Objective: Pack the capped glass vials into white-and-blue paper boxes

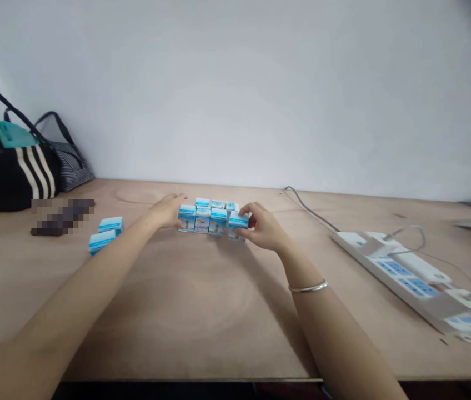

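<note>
1. Striped black tote bag (14, 178) stands and two loose blue-and-white cartons (106, 234) lie well left of the left fingers
2. Left hand (165, 212): left fingers (176, 199) slightly spread, touching the left end of a stacked carton block (204, 218)
3. Right hand (264, 228): right fingers (253, 214) pinching the end carton (238, 220) at the block's right side
4. White power strip (402, 278) lies on the tabletop (202, 311), well right of the right fingers

bag (14, 180) L, boxes (208, 218) ctr-ish, power strip (397, 269) R

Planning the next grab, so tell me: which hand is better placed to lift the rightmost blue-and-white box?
Right, probably: the right hand has its fingers on the rightmost blue-and-white box, while the left hand sits at the opposite end of the box cluster.
</note>
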`<state>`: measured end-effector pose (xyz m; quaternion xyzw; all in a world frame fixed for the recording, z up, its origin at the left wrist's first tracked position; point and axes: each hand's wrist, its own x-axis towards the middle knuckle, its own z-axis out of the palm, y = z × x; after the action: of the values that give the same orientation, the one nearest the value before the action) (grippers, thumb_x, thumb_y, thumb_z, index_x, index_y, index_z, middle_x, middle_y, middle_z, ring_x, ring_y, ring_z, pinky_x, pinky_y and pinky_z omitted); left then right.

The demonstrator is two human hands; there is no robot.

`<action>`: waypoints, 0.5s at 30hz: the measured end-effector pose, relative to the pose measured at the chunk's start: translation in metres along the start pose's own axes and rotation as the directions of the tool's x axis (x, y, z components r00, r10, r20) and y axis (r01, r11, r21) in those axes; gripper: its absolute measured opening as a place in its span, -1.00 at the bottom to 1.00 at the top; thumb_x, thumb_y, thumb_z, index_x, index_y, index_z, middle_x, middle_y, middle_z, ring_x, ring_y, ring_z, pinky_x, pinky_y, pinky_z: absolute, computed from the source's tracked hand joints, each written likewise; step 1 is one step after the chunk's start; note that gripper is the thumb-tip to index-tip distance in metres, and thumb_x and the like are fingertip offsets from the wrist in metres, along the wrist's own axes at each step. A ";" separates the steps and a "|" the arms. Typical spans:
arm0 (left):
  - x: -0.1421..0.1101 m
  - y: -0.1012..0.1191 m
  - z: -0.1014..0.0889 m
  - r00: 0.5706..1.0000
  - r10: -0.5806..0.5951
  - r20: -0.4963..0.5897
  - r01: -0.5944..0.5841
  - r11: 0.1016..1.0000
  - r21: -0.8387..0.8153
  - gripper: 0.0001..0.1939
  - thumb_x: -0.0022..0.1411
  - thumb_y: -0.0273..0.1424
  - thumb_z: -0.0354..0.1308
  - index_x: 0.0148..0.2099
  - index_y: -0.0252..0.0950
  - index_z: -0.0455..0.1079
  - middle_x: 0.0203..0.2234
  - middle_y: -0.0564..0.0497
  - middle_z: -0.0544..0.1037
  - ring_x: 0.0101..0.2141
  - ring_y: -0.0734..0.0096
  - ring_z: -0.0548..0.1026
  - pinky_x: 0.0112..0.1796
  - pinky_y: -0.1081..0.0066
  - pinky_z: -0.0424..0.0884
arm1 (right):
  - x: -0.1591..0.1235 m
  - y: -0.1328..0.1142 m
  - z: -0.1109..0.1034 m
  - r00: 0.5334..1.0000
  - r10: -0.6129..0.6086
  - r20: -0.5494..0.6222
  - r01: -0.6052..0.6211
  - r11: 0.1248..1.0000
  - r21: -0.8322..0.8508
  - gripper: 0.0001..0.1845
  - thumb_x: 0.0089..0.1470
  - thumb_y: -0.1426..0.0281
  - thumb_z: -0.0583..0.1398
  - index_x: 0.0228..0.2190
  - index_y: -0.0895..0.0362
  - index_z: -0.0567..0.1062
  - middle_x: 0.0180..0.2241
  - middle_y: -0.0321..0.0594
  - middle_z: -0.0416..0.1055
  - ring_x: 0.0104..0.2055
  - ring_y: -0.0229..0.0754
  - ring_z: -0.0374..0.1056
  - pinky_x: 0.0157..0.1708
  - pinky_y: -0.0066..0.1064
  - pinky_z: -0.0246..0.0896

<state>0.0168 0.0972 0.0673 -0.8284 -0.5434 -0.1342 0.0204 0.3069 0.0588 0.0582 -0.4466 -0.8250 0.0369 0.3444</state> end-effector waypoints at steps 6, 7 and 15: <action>-0.052 -0.055 -0.047 0.940 -0.242 0.240 0.214 0.967 0.137 0.01 -0.35 -0.16 0.37 0.21 -0.18 0.14 0.19 -0.21 0.22 0.11 -0.05 0.27 -0.01 0.19 0.28 | 0.001 0.027 0.019 0.997 0.073 -0.007 -0.072 0.997 0.018 -0.74 -0.13 0.44 0.21 -0.31 0.12 0.33 -0.29 -0.19 0.33 -0.42 -0.22 0.31 -0.42 -0.34 0.27; -0.062 -0.066 -0.053 0.915 -0.281 0.290 0.248 0.958 0.143 0.08 -0.40 -0.16 0.38 0.24 -0.18 0.11 0.20 -0.21 0.21 0.11 -0.07 0.28 -0.02 0.19 0.30 | 0.001 0.029 0.021 0.998 0.066 0.004 -0.066 0.997 0.037 -0.74 -0.12 0.44 0.20 -0.29 0.12 0.33 -0.25 -0.17 0.33 -0.40 -0.21 0.32 -0.41 -0.34 0.28; -0.100 -0.099 -0.051 0.792 -0.351 0.499 0.395 0.918 0.019 0.22 -0.42 -0.25 0.35 0.32 -0.20 -0.10 0.13 -0.21 0.31 -0.05 -0.06 0.43 -0.15 0.23 0.42 | 0.001 0.024 0.027 0.994 0.106 -0.039 -0.106 0.994 0.006 -0.76 -0.08 0.38 0.21 -0.29 0.14 0.37 -0.19 -0.12 0.27 -0.46 -0.27 0.33 -0.41 -0.34 0.31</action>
<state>-0.1198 0.0393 0.0810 -0.7112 -0.6767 0.0567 -0.1816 0.3076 0.0806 0.0293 -0.4898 -0.7932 0.0480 0.3587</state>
